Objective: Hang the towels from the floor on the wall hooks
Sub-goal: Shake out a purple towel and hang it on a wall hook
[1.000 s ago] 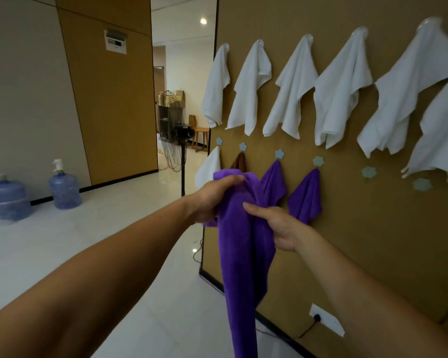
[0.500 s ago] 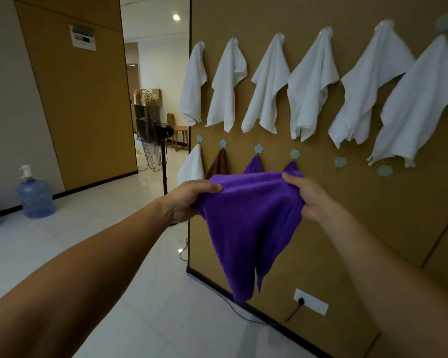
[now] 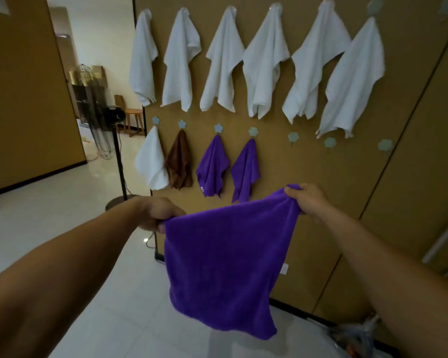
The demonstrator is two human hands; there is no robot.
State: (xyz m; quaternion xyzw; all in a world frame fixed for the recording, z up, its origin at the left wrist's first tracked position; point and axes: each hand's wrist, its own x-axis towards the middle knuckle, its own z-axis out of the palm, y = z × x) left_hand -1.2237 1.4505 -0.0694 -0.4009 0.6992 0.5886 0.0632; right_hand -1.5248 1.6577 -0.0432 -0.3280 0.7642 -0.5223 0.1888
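Holding a purple towel [image 3: 225, 267] spread flat before the wall [image 3: 329, 171].
Pinched at the top corners by left hand [image 3: 158, 214] and right hand [image 3: 308, 200] (the right higher), hanging clear of the floor [image 3: 62, 202], below two hung purple towels [image 3: 212, 166] and a bare flower-shaped hook [image 3: 293, 137].

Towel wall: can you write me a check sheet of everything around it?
Surface: brown wall, white tiled floor.
Job's things: purple towel held spread out; six white towels on top hooks; lower row has a small white towel, brown towel and two hung purple towels; free hooks to their right.
Clutter: blurred bag, lower right.
Grips: left hand and right hand each pinch a top corner.
Cables: cord on the floor.
Surroundings: standing fan, wooden stool.
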